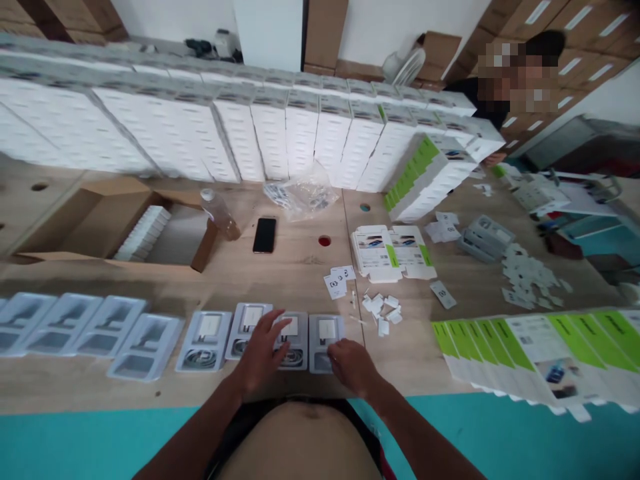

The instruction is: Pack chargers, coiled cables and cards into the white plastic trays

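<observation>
The left hand (259, 352) is spread, thumb apart from the fingers, over two neighbouring trays; nothing shows in its grasp, and whether it touches them I can't tell. The right hand (354, 365) is curled, its fingertips drawn together at the lower hollow of the right-hand tray (320, 364) — whether they pinch anything is hidden. That tray lies on the bench (280, 287) with a white charger (327, 329) in its upper hollow. The next tray (303, 341), partly behind the left hand's fingers, holds a charger and a coiled cable (294, 359). Beyond the left hand, another tray (219, 340) also holds a charger and a coiled cable; more trays (143, 357) run on to the left, some overlapping.

Behind the row lie an open carton (90, 223) with small white boxes (145, 233), a bottle (220, 215) just beside it, a phone (265, 235) and a clear bag (303, 193). Cards (336, 285) and white pieces (383, 308) lie near the right hand — flat packs (375, 250) just behind them. Stacked boxes (300, 137) line the back.
</observation>
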A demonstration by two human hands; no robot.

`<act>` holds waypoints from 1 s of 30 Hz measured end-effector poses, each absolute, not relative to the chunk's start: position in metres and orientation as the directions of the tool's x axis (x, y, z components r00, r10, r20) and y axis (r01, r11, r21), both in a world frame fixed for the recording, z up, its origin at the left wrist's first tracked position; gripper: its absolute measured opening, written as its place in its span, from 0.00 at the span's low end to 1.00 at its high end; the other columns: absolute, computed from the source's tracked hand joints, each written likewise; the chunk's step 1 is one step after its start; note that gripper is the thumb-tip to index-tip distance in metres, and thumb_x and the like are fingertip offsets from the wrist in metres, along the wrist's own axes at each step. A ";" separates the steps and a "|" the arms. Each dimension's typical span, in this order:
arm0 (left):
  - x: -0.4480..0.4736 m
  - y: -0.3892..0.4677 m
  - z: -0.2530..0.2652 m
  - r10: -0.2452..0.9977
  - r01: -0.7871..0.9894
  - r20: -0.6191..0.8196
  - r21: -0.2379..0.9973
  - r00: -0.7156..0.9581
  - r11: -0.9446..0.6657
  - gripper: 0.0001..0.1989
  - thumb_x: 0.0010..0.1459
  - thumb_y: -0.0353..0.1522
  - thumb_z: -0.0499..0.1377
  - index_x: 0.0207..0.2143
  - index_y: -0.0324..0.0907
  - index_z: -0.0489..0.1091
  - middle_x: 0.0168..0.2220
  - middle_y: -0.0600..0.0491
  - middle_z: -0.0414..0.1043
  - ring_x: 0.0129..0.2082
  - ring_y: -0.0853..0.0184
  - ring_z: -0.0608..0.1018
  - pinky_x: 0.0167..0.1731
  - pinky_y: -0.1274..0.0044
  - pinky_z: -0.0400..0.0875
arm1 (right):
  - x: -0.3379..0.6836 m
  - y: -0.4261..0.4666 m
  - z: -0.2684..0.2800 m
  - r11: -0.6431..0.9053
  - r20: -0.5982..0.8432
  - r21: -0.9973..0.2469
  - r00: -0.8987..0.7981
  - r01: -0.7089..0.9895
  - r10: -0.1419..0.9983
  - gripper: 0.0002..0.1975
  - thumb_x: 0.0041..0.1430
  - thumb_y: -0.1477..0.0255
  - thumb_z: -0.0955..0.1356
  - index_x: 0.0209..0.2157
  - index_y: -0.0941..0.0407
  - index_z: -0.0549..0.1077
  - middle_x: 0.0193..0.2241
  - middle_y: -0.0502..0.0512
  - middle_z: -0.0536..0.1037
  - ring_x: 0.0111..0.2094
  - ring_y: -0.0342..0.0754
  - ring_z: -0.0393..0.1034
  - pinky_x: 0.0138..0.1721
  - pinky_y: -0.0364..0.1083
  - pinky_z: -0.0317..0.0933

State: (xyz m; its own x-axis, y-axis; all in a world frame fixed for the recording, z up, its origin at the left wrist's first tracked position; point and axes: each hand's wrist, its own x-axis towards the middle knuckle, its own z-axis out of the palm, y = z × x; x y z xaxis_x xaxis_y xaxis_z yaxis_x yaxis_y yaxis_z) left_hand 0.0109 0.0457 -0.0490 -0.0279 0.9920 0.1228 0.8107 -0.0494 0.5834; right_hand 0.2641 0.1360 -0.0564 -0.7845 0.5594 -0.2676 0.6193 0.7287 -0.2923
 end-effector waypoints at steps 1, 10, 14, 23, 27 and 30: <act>0.017 0.046 -0.050 0.993 0.794 0.114 0.605 -0.012 -0.060 0.22 0.60 0.30 0.54 0.57 0.46 0.60 0.62 0.46 0.55 0.63 0.59 0.58 0.61 0.61 0.59 | 0.263 0.133 -0.057 0.728 -0.278 -0.240 -0.764 0.643 0.583 0.06 0.58 0.77 0.63 0.34 0.56 0.72 0.32 0.56 0.76 0.38 0.51 0.69 0.38 0.47 0.61; 0.042 0.035 -0.064 0.997 0.741 0.014 0.668 0.082 -0.070 0.18 0.57 0.27 0.55 0.50 0.46 0.68 0.58 0.47 0.63 0.59 0.58 0.64 0.59 0.61 0.63 | 0.237 0.107 -0.091 0.582 -0.392 -0.209 -0.613 0.785 0.686 0.10 0.59 0.79 0.61 0.41 0.58 0.70 0.35 0.60 0.77 0.33 0.51 0.74 0.31 0.45 0.61; 0.040 0.032 -0.072 0.996 0.730 0.002 0.680 0.086 -0.065 0.16 0.59 0.29 0.54 0.50 0.47 0.69 0.57 0.47 0.65 0.58 0.58 0.66 0.58 0.61 0.65 | 0.238 0.118 -0.091 0.614 -0.384 -0.258 -0.663 0.746 0.643 0.06 0.59 0.72 0.64 0.38 0.55 0.72 0.36 0.55 0.78 0.36 0.49 0.73 0.34 0.44 0.61; 0.046 0.027 -0.060 0.994 0.698 -0.011 0.713 0.106 -0.067 0.15 0.58 0.28 0.54 0.47 0.45 0.70 0.54 0.46 0.68 0.55 0.60 0.69 0.57 0.64 0.66 | 0.273 0.110 -0.101 0.779 -0.139 -0.381 -0.864 0.498 0.484 0.11 0.59 0.74 0.66 0.43 0.54 0.74 0.39 0.57 0.77 0.44 0.52 0.67 0.46 0.49 0.60; 0.042 0.025 -0.048 0.998 0.672 -0.027 0.740 0.049 -0.013 0.15 0.59 0.28 0.53 0.47 0.45 0.71 0.53 0.47 0.69 0.55 0.62 0.70 0.56 0.65 0.66 | 0.284 0.107 -0.105 0.713 -0.083 -0.388 -0.792 0.584 0.605 0.14 0.57 0.76 0.66 0.45 0.52 0.74 0.44 0.57 0.76 0.47 0.54 0.66 0.47 0.53 0.60; 0.042 0.014 -0.043 0.998 0.647 -0.055 0.762 0.007 0.038 0.15 0.56 0.27 0.54 0.46 0.46 0.71 0.52 0.47 0.70 0.53 0.62 0.71 0.55 0.66 0.66 | 0.288 0.099 -0.112 0.698 -0.026 -0.451 -0.790 0.557 0.613 0.19 0.53 0.80 0.66 0.45 0.49 0.75 0.49 0.58 0.76 0.50 0.57 0.68 0.50 0.58 0.62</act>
